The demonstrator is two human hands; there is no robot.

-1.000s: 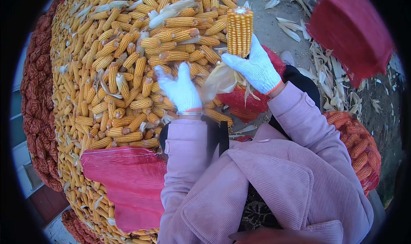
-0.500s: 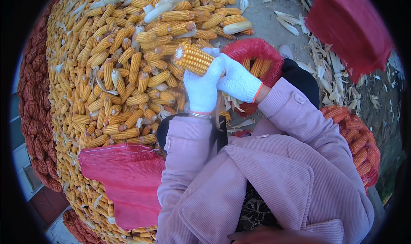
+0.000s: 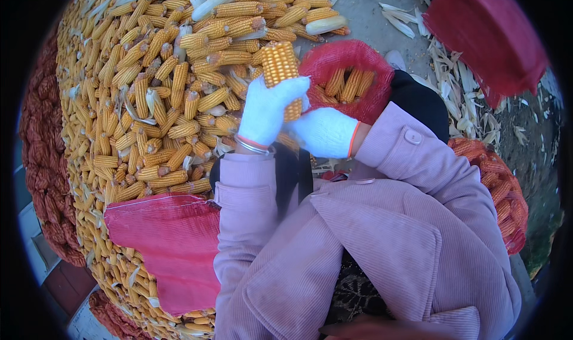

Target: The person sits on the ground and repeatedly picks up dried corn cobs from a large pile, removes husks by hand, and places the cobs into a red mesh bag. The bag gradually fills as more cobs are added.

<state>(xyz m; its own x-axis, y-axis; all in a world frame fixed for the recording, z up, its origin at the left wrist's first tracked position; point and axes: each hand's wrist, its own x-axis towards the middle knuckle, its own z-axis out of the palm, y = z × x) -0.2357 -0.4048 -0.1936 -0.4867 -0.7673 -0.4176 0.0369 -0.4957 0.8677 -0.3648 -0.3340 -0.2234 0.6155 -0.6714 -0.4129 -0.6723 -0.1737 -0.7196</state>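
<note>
Both my hands wear white gloves and come out of pink corduroy sleeves. My left hand [image 3: 270, 109] grips a yellow corn cob [image 3: 279, 65] around its lower half, holding it upright. My right hand [image 3: 324, 132] sits just below and to the right, closed against the base of the same cob. Right behind the cob lies an open red mesh sack [image 3: 339, 59] with several cobs inside. A big pile of husked corn cobs [image 3: 161, 101] spreads to the left and ahead.
An empty red mesh sack [image 3: 167, 244] lies flat on the pile at lower left. Filled red mesh sacks [image 3: 498, 188] stand at the right and along the left rim [image 3: 39, 161]. Another red sack [image 3: 486, 33] lies top right among dry husks [image 3: 453, 83] on grey ground.
The cob was held high in my right hand, then lay sideways in both hands; now it stands upright in front of the sack's mouth. My hands have stayed together.
</note>
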